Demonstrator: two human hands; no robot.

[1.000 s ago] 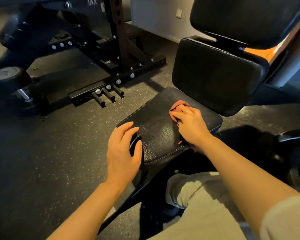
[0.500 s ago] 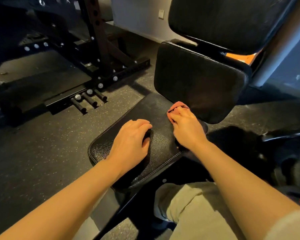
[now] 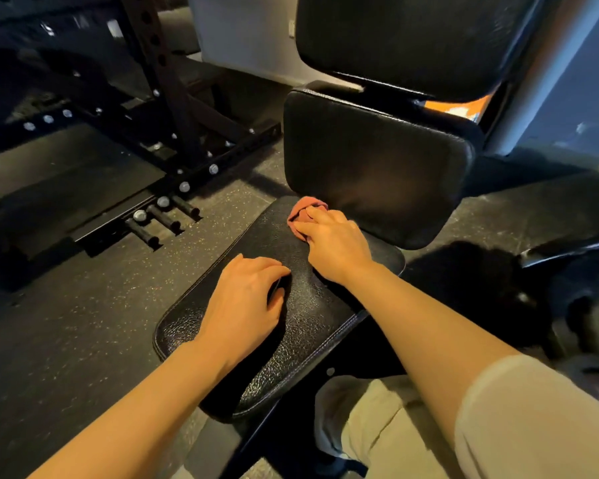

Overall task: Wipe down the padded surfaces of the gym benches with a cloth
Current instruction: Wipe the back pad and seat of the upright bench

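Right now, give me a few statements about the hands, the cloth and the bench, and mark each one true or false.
1. The right hand presses the pink cloth on the seat pad. True.
2. The cloth lies on the floor. False: it is on the seat pad, near the back pad.
3. The left hand rests on the seat pad. True.
4. The left hand holds a spray bottle. False: it holds nothing.

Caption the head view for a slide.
Right hand presses a pink cloth on the black seat pad; left hand rests flat beside it.
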